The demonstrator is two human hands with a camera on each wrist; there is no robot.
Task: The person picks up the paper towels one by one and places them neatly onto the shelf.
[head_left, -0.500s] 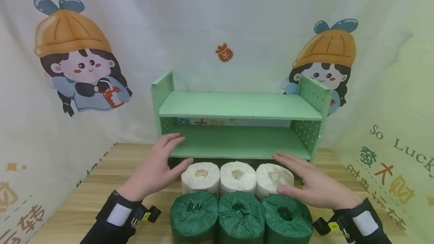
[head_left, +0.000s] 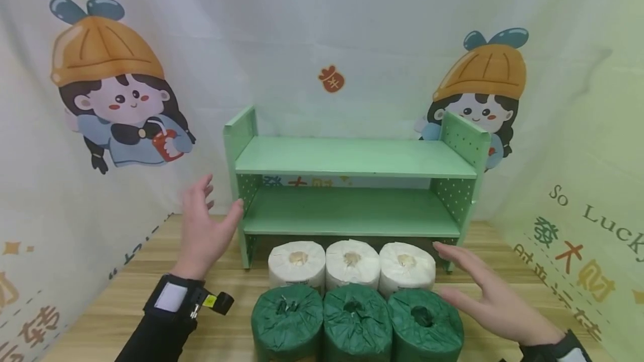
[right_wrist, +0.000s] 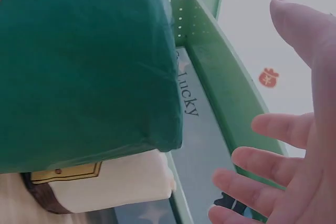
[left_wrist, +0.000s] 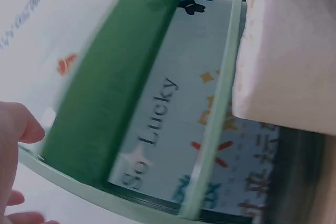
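Observation:
Three white paper rolls (head_left: 351,264) stand upright in a row in front of a green two-tier shelf (head_left: 352,211). Nearer to me, three rolls wrapped in green paper (head_left: 357,323) stand in a second row, touching each other. My left hand (head_left: 206,225) is raised beside the shelf's left side panel, thumb and fingers spread apart, holding nothing. To the right of the rolls hovers my right hand (head_left: 495,298), its fingers extended and holding nothing. The right wrist view shows those spread fingers (right_wrist: 268,163) apart from the green-wrapped roll (right_wrist: 89,72).
A wooden table (head_left: 115,306) carries the shelf and the rolls. Behind it hangs a white cloth (head_left: 322,27) printed with cartoon figures, and more cloth lines both sides. Both shelf boards are bare.
My left hand has moved left, away from the white rolls to beside the shelf. My right hand has drawn back to the right and down. The rolls have stayed put.

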